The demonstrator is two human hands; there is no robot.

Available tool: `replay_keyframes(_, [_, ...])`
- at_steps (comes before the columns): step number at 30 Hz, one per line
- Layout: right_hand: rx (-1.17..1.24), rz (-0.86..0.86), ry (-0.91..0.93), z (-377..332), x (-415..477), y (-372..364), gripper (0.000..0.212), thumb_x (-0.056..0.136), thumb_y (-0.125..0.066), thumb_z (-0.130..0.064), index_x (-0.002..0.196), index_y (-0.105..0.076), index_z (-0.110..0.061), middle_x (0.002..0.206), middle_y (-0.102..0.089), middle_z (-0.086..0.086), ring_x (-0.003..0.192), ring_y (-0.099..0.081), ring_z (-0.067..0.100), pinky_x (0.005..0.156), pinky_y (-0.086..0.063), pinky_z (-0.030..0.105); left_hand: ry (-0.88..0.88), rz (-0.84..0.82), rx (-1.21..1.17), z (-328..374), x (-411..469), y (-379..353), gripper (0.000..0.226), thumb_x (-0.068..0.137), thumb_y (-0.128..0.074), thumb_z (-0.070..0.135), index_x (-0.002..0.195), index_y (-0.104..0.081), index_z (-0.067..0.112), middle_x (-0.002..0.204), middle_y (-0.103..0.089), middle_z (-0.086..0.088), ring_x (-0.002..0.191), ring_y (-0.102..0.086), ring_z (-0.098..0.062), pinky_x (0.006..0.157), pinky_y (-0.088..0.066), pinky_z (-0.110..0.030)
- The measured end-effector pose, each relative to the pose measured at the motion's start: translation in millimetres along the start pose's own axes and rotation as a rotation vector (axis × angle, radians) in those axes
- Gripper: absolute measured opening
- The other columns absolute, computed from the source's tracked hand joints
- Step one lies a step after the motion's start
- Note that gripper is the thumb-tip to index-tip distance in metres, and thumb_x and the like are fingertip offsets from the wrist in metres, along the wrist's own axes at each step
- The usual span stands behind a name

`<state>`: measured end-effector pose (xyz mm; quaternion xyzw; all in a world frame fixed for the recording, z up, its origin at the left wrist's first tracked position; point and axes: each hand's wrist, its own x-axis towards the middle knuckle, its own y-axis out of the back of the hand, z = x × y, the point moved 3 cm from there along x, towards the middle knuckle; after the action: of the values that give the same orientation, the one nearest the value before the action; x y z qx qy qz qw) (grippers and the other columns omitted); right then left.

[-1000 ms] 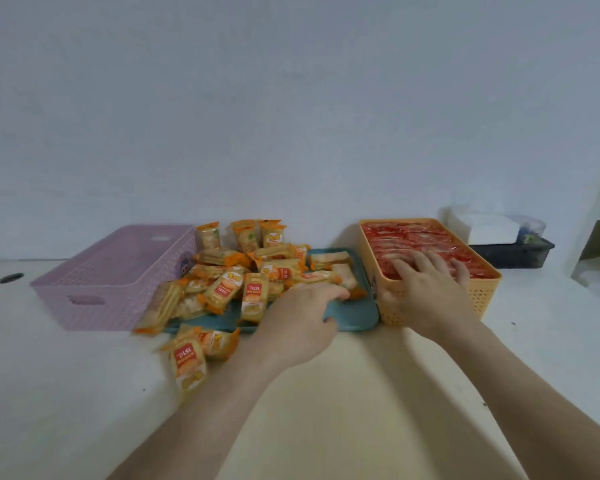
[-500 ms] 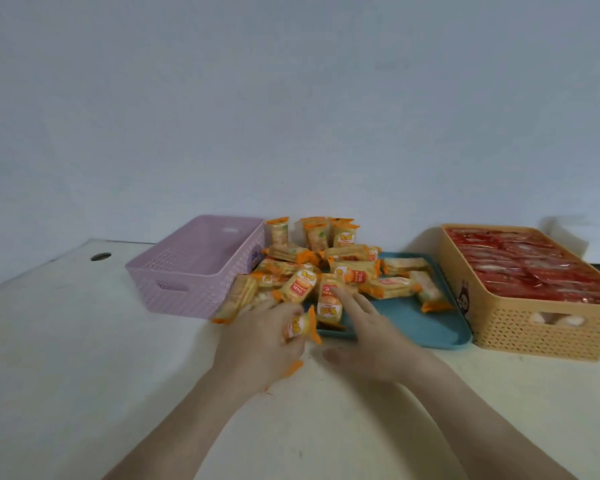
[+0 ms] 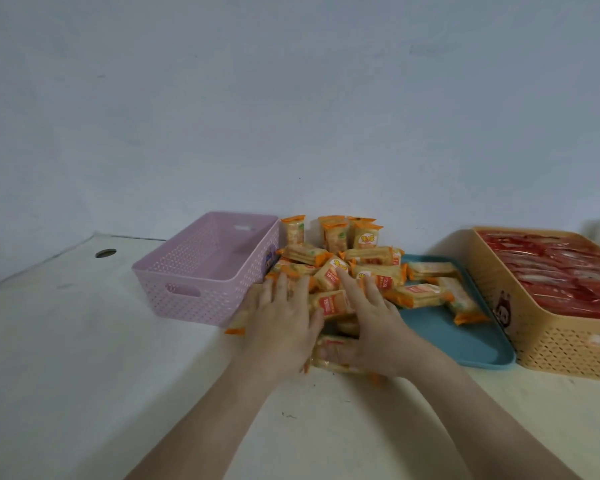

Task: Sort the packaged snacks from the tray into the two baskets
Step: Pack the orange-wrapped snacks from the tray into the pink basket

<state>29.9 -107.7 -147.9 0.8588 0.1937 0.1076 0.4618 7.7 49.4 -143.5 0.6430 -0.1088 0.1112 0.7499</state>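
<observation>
A pile of orange snack packets (image 3: 373, 258) covers the left half of a teal tray (image 3: 444, 341) and spills onto the table. My left hand (image 3: 277, 327) lies flat on the pile's near-left side, fingers straight and spread. My right hand (image 3: 378, 323) rests on the packets beside it, fingers stretched forward. Several packets are bunched between the two hands. The pink basket (image 3: 194, 303) stands empty to the left of the pile. Right of the tray, the orange basket (image 3: 561, 348) is filled with red packets (image 3: 551, 271).
The baskets and tray stand on a cream table against a pale wall. A round cable hole (image 3: 105, 253) sits in the table at the far left. Bare tabletop lies in front of the hands and to the left.
The view has turned left. My right hand left the orange basket and came onto the orange packets. Both hands now lie side by side on the pile, gathering packets.
</observation>
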Motion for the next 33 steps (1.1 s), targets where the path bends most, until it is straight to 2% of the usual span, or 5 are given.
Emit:
replay_keyframes(8, [-0.141,0.163,-0.205,4,5,19,0.110,0.063,-0.053,-0.084,0.150,-0.003,-0.040,0.153,-0.029,0.011,0.139,-0.029,0.034,0.113,-0.029,0.045,-0.107,0.192,-0.184,13,10,3,0.051,0.093,-0.028,0.040,0.138,-0.044,0.020,0.142,-0.049,-0.004,0.135,-0.040,-0.023,0.111,-0.030,-0.038])
replay_keyframes(15, [-0.019,0.154,-0.233,6,6,31,0.086,0.085,-0.056,-0.061,0.152,-0.012,-0.030,0.148,-0.043,0.005,0.131,-0.044,0.027,0.101,-0.041,0.036,0.197,-0.276,-0.192,6,27,-8,0.082,0.081,-0.014,0.081,0.150,-0.012,0.038,0.163,-0.006,-0.005,0.147,-0.006,-0.035,0.114,-0.009,-0.060])
replay_keyframes(22, [0.682,0.284,-0.325,8,19,22,0.064,0.090,-0.057,-0.034,0.147,-0.028,-0.036,0.141,-0.044,-0.001,0.117,-0.047,0.018,0.089,-0.041,0.030,0.046,0.189,-0.201,18,26,4,0.056,0.094,-0.026,0.058,0.139,-0.040,0.027,0.146,-0.046,0.002,0.135,-0.038,-0.022,0.109,-0.033,-0.041])
replay_keyframes(28, [0.854,0.259,-0.442,19,30,36,0.072,0.086,-0.061,-0.045,0.146,-0.021,-0.041,0.136,-0.046,0.000,0.118,-0.049,0.024,0.092,-0.051,0.052,0.235,-0.276,-0.153,-10,63,-10,0.085,0.081,-0.021,0.082,0.152,-0.003,0.038,0.162,-0.001,-0.014,0.145,-0.015,-0.042,0.113,-0.023,-0.060])
replay_keyframes(33, [0.819,0.173,-0.431,10,48,36,0.063,0.088,-0.060,-0.047,0.144,-0.032,-0.037,0.137,-0.048,0.003,0.117,-0.051,0.027,0.096,-0.047,0.053,0.221,-0.404,-0.275,-5,89,-12,0.087,0.073,-0.023,0.089,0.148,-0.003,0.050,0.160,-0.022,-0.008,0.142,-0.028,-0.037,0.110,-0.031,-0.054])
